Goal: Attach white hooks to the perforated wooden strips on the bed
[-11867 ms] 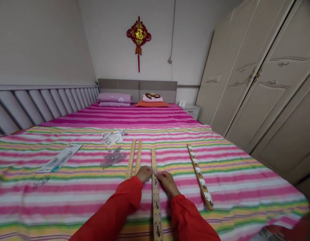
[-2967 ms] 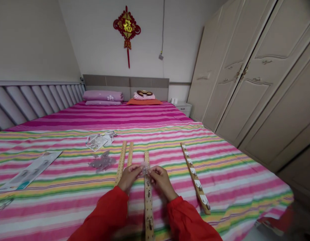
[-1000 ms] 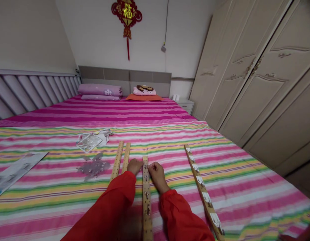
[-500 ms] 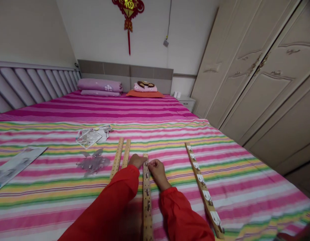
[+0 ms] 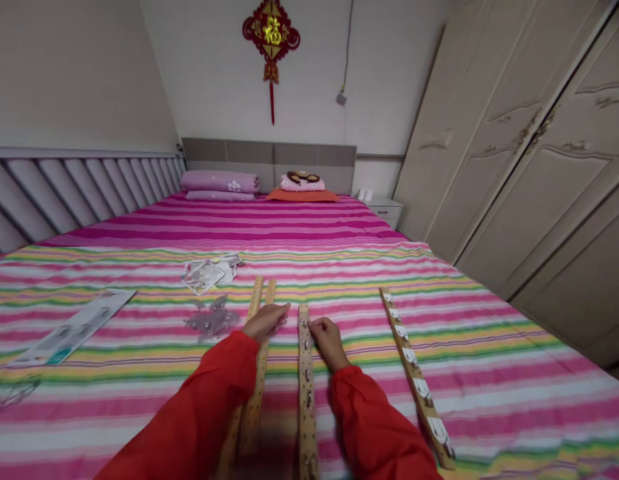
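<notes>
A wooden strip with a row of holes (image 5: 306, 360) lies lengthwise in front of me, with several small metal hooks along it. My right hand (image 5: 328, 339) is beside its far end, thumb and fingertips pinched on the small metal hook (image 5: 304, 324) nearest that end. Left of the strip, my left hand (image 5: 266, 321) hovers with fingers stretched out, apart from the strip and holding nothing that I can see. Beneath that hand and its red sleeve run two bare wooden strips with holes (image 5: 256, 293), partly hidden.
To the right lies a wooden strip with white-backed hooks (image 5: 410, 358). On the left are grey-clear plastic pieces (image 5: 213, 321), a pile of opened packets (image 5: 207, 273) and a long flat package (image 5: 79, 327). Everything rests on a striped bedsheet (image 5: 489, 373); a wardrobe (image 5: 534, 187) stands right.
My left hand has drawn back leftward from the strip's far end, and its fingers have straightened. My right hand stays by the same hook. The view has shifted slightly up and left.
</notes>
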Action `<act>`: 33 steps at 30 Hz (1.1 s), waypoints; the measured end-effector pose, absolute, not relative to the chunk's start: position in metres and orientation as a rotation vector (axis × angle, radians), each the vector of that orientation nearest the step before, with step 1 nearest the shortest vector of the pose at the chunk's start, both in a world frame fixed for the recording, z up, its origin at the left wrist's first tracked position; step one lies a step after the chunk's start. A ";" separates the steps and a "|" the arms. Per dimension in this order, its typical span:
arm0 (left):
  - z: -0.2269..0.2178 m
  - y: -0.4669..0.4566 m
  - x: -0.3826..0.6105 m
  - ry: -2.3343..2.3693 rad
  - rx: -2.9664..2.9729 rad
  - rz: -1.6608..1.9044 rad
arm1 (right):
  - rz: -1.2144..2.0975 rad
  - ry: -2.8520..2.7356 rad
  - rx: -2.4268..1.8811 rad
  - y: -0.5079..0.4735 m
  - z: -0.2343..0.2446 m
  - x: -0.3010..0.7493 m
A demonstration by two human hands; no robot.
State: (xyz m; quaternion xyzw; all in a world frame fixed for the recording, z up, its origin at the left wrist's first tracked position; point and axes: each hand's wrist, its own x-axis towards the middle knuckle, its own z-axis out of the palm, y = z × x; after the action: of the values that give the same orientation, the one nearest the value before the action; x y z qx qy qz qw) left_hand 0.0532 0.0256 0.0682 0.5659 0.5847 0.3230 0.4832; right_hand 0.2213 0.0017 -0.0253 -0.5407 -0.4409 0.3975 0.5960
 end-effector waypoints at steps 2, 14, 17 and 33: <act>0.074 0.013 0.024 1.346 1.260 0.892 | 0.930 -1.018 -1.243 0.000 -0.024 0.223; 0.013 -0.028 -0.103 1.803 0.959 1.605 | 1.033 -0.893 -1.236 -0.020 -0.023 0.223; 0.007 -0.024 -0.100 1.892 1.234 1.547 | 1.016 -0.871 -1.246 -0.027 -0.023 0.222; -0.001 -0.041 -0.096 1.636 0.884 1.750 | 0.996 -0.857 -1.236 -0.037 -0.017 0.220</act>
State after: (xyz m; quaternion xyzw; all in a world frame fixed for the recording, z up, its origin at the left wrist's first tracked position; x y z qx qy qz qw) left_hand -0.0960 -0.0407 -0.0010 0.3313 0.6132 0.6560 0.2896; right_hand 0.2201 -0.0368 -0.0170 -0.5377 -0.3726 0.4333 0.6199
